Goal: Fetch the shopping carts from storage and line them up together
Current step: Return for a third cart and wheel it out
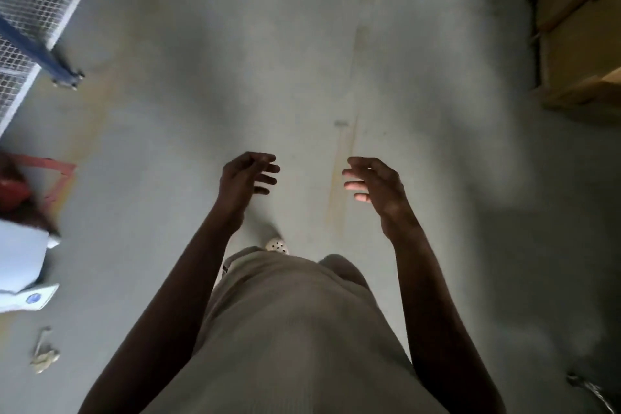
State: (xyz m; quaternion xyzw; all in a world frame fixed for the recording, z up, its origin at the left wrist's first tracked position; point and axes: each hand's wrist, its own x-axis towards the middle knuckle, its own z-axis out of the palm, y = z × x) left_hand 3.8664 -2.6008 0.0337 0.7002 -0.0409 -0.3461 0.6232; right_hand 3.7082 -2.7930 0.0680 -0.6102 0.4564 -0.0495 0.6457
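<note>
My left hand and my right hand are held out in front of me above a bare grey concrete floor, palms facing each other, fingers loosely curled and apart. Neither holds anything. No whole shopping cart shows in this view. A wire-mesh frame with a blue bar and small wheels stands at the upper left; I cannot tell whether it is a cart. At the bottom right corner a shiny metal part sticks into view.
Stacked cardboard boxes line the right side. On the left lie a red object, a white box or paper and a small bit of debris. My light shoe is mid-step.
</note>
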